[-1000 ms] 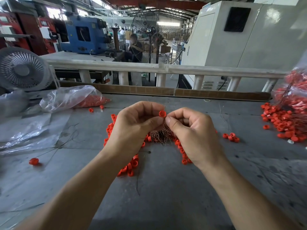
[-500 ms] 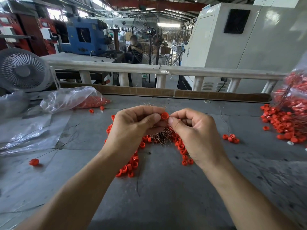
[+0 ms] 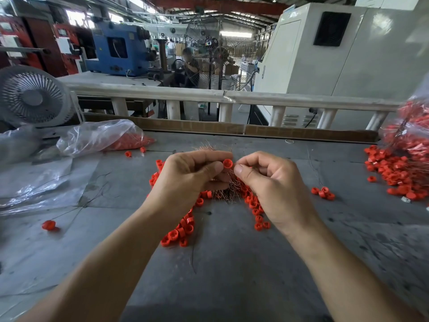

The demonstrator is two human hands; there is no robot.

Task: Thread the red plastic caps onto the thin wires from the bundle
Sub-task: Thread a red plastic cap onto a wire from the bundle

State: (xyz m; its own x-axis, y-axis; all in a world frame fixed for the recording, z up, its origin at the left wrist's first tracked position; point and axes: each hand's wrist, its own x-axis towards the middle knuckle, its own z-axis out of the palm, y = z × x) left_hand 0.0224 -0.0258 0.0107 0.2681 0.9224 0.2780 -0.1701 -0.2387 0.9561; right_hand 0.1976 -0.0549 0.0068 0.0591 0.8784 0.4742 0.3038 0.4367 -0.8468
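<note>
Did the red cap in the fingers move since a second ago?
Yes. The red cap and both hands sit a little nearer the railing, judged against the loose caps on the table.

Bright, even daylight across the whole workshop.
Roof openings glare white up top, shadows stay soft, straight lines bow at the edges, far corners smear.

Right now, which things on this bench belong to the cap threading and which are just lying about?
In the job:
left hand pinching a red cap
right hand pinching at the wire bundle
loose caps

Lying about:
desk fan
clear bag of caps
empty plastic sheet
</note>
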